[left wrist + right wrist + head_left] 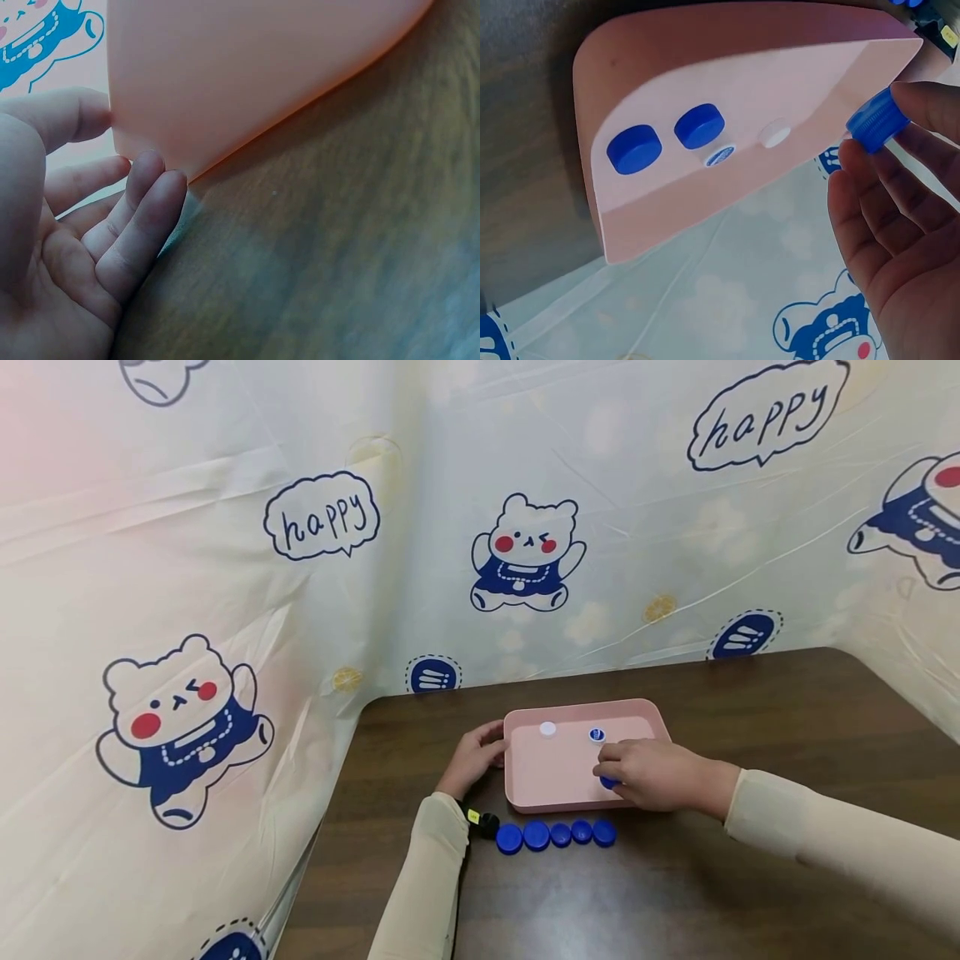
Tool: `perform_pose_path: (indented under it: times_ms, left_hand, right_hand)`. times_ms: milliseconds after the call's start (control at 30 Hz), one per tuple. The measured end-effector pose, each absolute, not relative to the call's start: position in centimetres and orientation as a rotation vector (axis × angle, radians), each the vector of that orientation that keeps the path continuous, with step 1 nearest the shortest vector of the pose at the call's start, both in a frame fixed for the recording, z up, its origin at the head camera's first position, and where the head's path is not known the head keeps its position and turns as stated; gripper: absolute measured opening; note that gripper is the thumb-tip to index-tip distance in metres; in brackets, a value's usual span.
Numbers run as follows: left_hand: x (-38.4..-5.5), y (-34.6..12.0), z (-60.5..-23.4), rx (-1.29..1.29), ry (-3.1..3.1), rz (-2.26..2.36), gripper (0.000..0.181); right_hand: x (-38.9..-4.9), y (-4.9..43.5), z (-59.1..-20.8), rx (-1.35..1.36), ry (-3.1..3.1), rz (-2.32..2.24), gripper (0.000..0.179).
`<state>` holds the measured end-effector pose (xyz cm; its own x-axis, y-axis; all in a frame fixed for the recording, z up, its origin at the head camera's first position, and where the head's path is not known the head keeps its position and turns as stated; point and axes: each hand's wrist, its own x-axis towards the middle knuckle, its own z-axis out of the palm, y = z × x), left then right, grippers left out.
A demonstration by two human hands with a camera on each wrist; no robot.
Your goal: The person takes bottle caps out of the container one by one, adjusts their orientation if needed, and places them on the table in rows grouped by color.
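A pink tray [551,789] lies on the brown table. My left hand [474,760] holds it at its left end; in the left wrist view, the curled fingers [154,217] and thumb touch its wall near a corner. My right hand [660,774] is over the tray's right part and pinches a blue bottle cap [877,120] between thumb and fingertips. Inside the tray, the right wrist view shows two blue caps [634,149] [700,126], a white cap with a blue mark [720,155] and a plain white cap [775,133]. In the head view the right hand hides those two blue caps.
Several blue caps [536,836] stand in a row on the table in front of the tray. A black wrist device [487,824] with a yellow label is beside the row's left end. Behind the table [712,893] hangs a pale cloth [622,527] printed with cartoon bears.
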<state>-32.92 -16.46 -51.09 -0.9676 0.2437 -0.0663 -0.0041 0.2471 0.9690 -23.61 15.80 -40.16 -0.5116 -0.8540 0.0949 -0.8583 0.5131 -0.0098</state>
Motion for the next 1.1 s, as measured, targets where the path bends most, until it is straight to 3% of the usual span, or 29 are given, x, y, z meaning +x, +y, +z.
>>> perform_pose_path:
  times_ms: [1100]
  left_hand:
    - [-32.7, -16.1, -51.0, 0.193, 2.364, 1.822, 0.045]
  right_hand:
    - [-20.7, 17.5, -41.8, 1.508, -2.651, 0.233, 0.03]
